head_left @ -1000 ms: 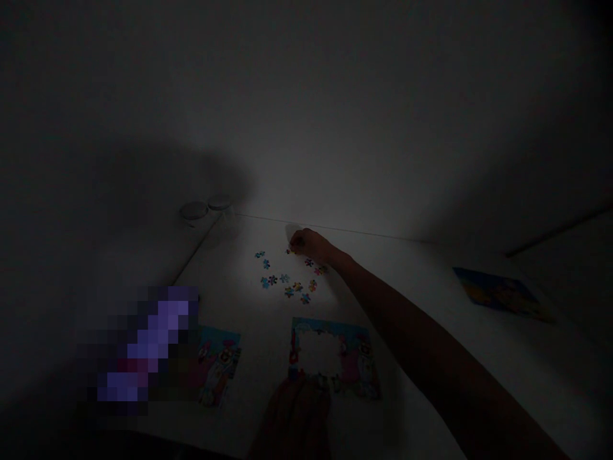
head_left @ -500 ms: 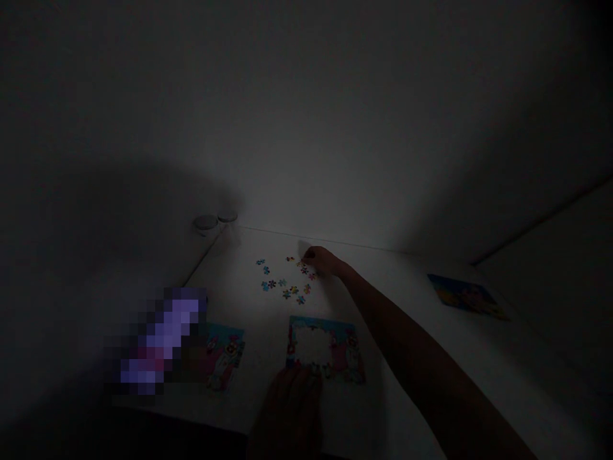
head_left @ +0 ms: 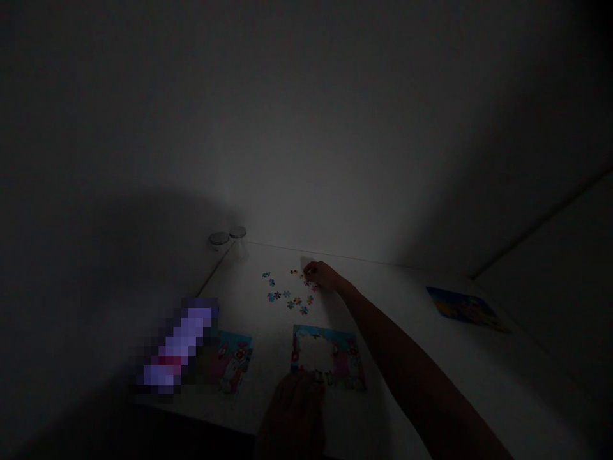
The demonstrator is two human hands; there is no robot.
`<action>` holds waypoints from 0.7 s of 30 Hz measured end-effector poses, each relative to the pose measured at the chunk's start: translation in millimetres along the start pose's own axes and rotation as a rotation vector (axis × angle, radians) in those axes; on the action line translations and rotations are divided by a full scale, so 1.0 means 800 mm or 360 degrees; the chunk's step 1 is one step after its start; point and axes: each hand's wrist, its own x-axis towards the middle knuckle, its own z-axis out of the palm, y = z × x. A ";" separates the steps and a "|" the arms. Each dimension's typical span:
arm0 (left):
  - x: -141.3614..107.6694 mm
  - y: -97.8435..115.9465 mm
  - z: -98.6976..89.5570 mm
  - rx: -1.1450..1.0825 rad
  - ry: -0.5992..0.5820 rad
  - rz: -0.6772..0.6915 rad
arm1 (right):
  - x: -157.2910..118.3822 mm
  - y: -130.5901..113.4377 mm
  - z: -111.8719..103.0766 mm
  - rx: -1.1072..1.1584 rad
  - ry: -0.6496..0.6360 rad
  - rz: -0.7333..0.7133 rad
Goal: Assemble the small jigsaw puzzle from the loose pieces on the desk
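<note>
Right hand [head_left: 322,275] was curled among loose jigsaw pieces [head_left: 297,301], fingers bunched; any hold could not be told. Left hand [head_left: 292,415] lay dim at the lower edge of a puzzle board [head_left: 302,337], its centre unfilled, grip unclear.

We had moved our right hand [head_left: 323,276] rightward along the far side of the loose jigsaw pieces [head_left: 290,295], uncovering a small red piece [head_left: 293,271] to its left.
</note>
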 end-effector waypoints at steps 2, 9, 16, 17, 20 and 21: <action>-0.002 0.001 0.002 -0.0012 -0.0024 -0.0024 | 0.004 0.005 0.002 0.0045 -0.0005 0.0027; 0.001 0.006 -0.004 -0.0083 -0.0019 -0.0095 | -0.019 0.021 -0.014 0.0348 0.0020 0.0027; 0.013 0.009 -0.023 -0.0083 -0.0051 -0.0112 | -0.100 0.053 -0.031 0.0562 0.0048 -0.0037; 0.014 0.010 -0.025 -0.0080 -0.0059 -0.0125 | -0.108 0.059 -0.030 0.0579 0.0107 -0.0030; 0.019 0.013 -0.029 -0.0075 -0.0079 -0.0118 | -0.123 0.077 -0.022 0.0616 0.0300 -0.0002; 0.020 0.013 -0.030 -0.0071 -0.0079 -0.0101 | -0.125 0.081 -0.019 0.0625 0.0345 -0.0010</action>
